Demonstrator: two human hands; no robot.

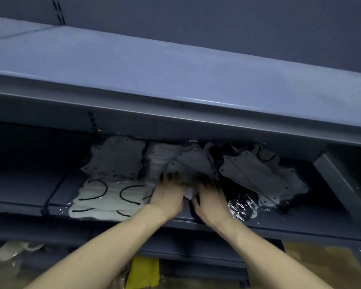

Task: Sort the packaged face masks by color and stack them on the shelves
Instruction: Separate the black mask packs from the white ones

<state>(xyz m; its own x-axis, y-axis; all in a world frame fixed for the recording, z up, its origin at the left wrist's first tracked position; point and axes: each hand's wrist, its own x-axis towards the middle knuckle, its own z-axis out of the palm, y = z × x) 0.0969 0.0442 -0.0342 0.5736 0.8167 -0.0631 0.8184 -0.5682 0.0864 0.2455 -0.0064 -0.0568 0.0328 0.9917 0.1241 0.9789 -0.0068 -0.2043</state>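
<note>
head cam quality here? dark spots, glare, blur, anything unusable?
Head view: the upper shelf is evenly lit but shades the bay below, so the black masks lose detail; glare on their plastic wrap; both hands are motion-soft at the fingertips; wide-angle bowing of the shelf edges; the yellow item at the bottom is blurred.

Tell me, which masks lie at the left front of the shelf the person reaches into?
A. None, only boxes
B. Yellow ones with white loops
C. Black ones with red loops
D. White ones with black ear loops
D: the white masks with black ear loops lie stacked at the shelf's left front, beside the left hand.
</note>
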